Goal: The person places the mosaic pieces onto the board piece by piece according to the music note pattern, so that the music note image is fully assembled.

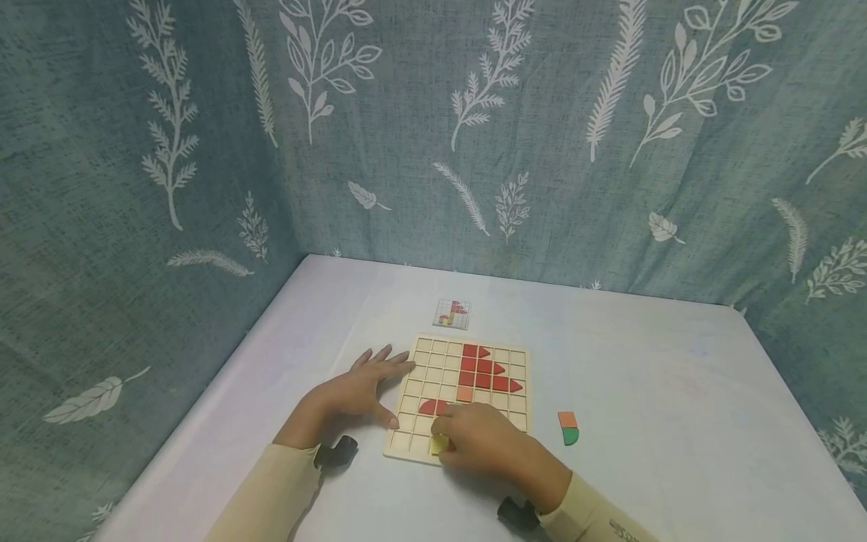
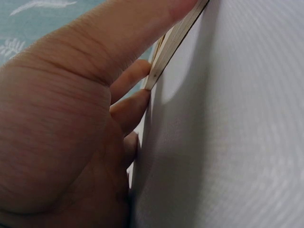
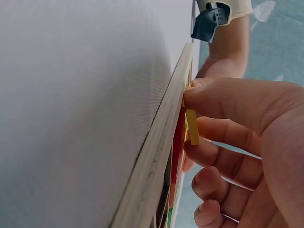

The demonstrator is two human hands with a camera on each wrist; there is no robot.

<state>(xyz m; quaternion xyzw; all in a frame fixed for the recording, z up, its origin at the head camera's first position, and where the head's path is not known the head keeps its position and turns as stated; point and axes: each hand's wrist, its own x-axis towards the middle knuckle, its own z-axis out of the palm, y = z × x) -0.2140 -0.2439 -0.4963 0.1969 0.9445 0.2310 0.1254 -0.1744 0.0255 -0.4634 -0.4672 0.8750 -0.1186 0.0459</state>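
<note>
My right hand (image 1: pixel 484 440) is over the lower part of a wooden grid board (image 1: pixel 423 360), pinching a yellow tile (image 1: pixel 437 445) between thumb and fingers. In the right wrist view the yellow tile (image 3: pixel 192 127) looks slightly tilted just off the board's surface. With fingers spread, my left hand (image 1: pixel 355 388) touches the board's left edge with its thumb and fingertips. Red square and pointed tiles (image 1: pixel 484 366) fill several cells at the upper right, above an orange tile (image 1: pixel 463 393). A red rounded tile (image 1: pixel 428 407) lies left of my right fingers, which hide nearby cells.
Behind the board lies a small pattern card (image 1: pixel 451 314) with a coloured grid picture. To its right, a loose orange tile (image 1: pixel 567 418) and a green quarter-round tile (image 1: pixel 571 436) lie on the white table (image 1: pixel 664 391). A patterned curtain (image 1: pixel 420 135) hangs behind.
</note>
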